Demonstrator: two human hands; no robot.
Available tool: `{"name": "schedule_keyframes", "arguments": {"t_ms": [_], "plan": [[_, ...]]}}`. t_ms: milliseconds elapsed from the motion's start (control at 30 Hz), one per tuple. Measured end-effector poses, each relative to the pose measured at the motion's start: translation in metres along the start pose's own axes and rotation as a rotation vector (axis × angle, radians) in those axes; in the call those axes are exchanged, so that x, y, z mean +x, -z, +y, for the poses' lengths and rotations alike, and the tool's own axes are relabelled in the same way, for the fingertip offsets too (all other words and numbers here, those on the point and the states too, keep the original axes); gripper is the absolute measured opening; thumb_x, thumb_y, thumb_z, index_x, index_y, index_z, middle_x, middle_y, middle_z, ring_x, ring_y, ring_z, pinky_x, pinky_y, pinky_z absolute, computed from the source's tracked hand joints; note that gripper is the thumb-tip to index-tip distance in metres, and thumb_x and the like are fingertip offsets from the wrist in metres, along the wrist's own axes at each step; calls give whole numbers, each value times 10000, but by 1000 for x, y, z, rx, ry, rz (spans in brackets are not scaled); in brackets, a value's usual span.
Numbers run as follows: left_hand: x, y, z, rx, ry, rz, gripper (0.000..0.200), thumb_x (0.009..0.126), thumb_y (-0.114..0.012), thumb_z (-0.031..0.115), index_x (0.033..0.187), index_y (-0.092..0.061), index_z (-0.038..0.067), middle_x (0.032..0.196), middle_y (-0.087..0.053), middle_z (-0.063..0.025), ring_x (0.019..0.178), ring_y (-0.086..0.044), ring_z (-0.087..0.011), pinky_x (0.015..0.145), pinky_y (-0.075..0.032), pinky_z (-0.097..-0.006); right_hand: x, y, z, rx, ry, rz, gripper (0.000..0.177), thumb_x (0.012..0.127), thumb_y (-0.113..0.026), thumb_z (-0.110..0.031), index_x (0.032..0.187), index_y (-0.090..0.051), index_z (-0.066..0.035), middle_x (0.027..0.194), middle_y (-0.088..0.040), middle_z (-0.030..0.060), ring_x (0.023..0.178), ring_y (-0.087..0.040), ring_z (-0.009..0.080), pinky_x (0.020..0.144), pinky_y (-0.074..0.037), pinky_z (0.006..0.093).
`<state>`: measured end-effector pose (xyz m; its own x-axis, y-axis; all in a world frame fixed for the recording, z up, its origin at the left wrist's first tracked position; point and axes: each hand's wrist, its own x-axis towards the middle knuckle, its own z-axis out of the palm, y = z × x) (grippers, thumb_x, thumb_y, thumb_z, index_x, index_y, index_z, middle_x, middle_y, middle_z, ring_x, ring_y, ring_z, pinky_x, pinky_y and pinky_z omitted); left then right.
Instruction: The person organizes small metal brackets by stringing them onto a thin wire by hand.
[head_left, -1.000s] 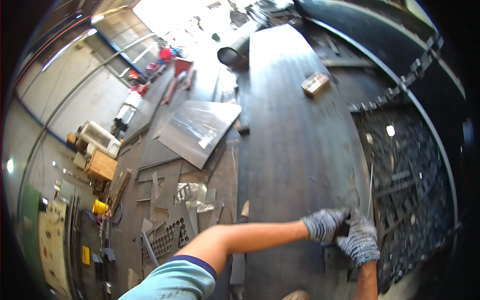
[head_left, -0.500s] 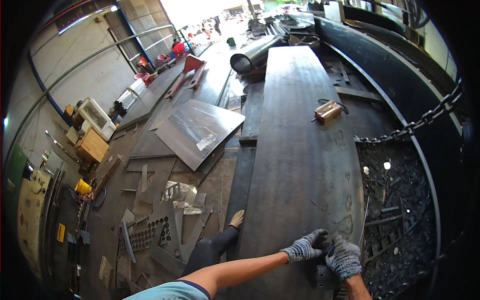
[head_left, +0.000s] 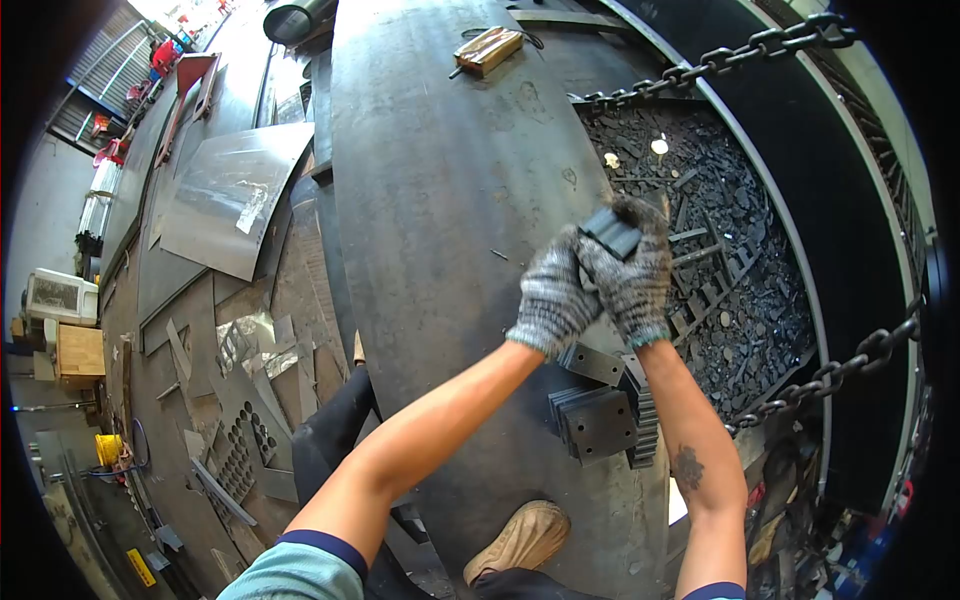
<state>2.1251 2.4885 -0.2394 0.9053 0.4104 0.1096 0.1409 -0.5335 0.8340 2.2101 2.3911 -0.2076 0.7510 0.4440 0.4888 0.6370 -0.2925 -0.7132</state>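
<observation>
Both of my hands are gloved in grey knit and close together above the right edge of a large steel plate (head_left: 430, 250). A small stack of dark metal plates (head_left: 611, 233) is held between them. My right hand (head_left: 640, 280) is closed around it from the right, fingers curled over its far end. My left hand (head_left: 555, 290) presses in from the left, its fingertips partly hidden at the stack's side. Below my wrists stand a pile of drilled square metal plates (head_left: 597, 425) and a single drilled plate (head_left: 592, 363).
A wood-sided box with a cord (head_left: 487, 52) lies further up the steel plate. A heavy chain (head_left: 690, 75) hangs across the right, over a bin of metal scraps (head_left: 735, 330). My shoe (head_left: 525, 540) rests on the steel plate. Cut sheets (head_left: 235, 200) cover the left floor.
My view has tilted down and shifted right. My hands have come together, and the small stack of metal plates now shows in them. The pile of drilled plates has come fully into sight.
</observation>
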Motion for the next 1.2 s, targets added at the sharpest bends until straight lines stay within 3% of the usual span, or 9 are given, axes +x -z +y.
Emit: {"name": "schedule_keyframes", "arguments": {"t_ms": [100, 233, 267, 400, 500, 567, 700, 967, 1200], "plan": [[30, -17, -20, 125, 3, 244, 603, 733, -777, 363, 1191, -615, 6, 1030, -672, -242, 1049, -630, -419, 978, -487, -490, 8, -23, 23, 151, -92, -15, 603, 753, -881, -227, 1239, -573, -49, 1165, -644, 132, 1128, -624, 258, 1043, -491, 385], [39, -30, -82, 223, -68, 114, 590, 748, -765, 325, 1232, -607, 26, 1207, -645, -228, 1226, -572, -392, 1156, -344, -521, 4, -19, 67, 137, -392, -503, 669, 779, -854, -237, 1349, -571, -28, 1276, -660, 167, 1197, -631, 256, 1046, -491, 366], [39, -37, -88, 281, -190, 235, 580, 724, -784, 298, 1223, -612, 56, 1228, -642, -225, 1293, -541, -379, 1171, -332, -517, 9, 2, 48, -180, -221, -569, 710, 811, -829, -264, 1412, -541, -20, 1328, -644, 195, 1233, -624, 261, 1050, -494, 370], [38, -44, -90, 368, -156, 167, 697, 674, -861, 348, 1273, -590, 118, 1297, -614, -193, 1339, -509, -378, 1181, -317, -515, -13, 34, 89, 102, -221, -206, 620, 855, -784, -282, 1374, -578, -12, 1293, -662, 192, 1189, -649, 268, 1031, -509, 363], [40, -46, -87, 365, -153, 175, 594, 698, -772, 262, 1249, -613, 107, 1273, -638, -180, 1347, -503, -384, 1192, -300, -522, -26, 36, 120, -468, -237, -206, 470, 908, -723, -244, 1305, -633, -7, 1209, -707, 166, 1114, -683, 249, 981, -529, 343], [44, -47, -84, 396, -158, 147, 619, 696, -792, 305, 1255, -609, 112, 1279, -643, -172, 1368, -490, -372, 1199, -287, -513, -26, 33, 122, 157, -852, -365, 326, 992, -618, -153, 1297, -648, -42, 1178, -726, 145, 1048, -690, 181, 900, -553, 298], [48, -53, -79, 415, -30, 133, 742, 671, -857, 423, 1285, -589, 104, 1327, -633, -170, 1408, -464, -337, 1207, -270, -500, -22, 33, 98, 16, -571, -330, 323, 962, -654, -172, 1219, -687, 21, 1171, -734, 162, 1055, -686, 225, 948, -526, 331], [90, -41, -72, 450, -38, 45, 782, 667, -855, 504, 1282, -602, 93, 1208, -702, -156, 1268, -552, -339, 1159, -319, -446, -28, 33, 85, 461, -789, -269, 296, 943, -656, -79, 1219, -698, 19, 1019, -750, 85, 795, -664, 99, 742, -550, 246], [95, -38, -65, 383, 23, 121, 751, 648, -864, 478, 1241, -603, 98, 1170, -703, -166, 1206, -541, -434, 1102, -396, -467, -39, 37, 86, 393, -619, -223, 303, 931, -656, -113, 1195, -719, 22, 1127, -750, 143, 1009, -700, 190, 922, -537, 307]]}}
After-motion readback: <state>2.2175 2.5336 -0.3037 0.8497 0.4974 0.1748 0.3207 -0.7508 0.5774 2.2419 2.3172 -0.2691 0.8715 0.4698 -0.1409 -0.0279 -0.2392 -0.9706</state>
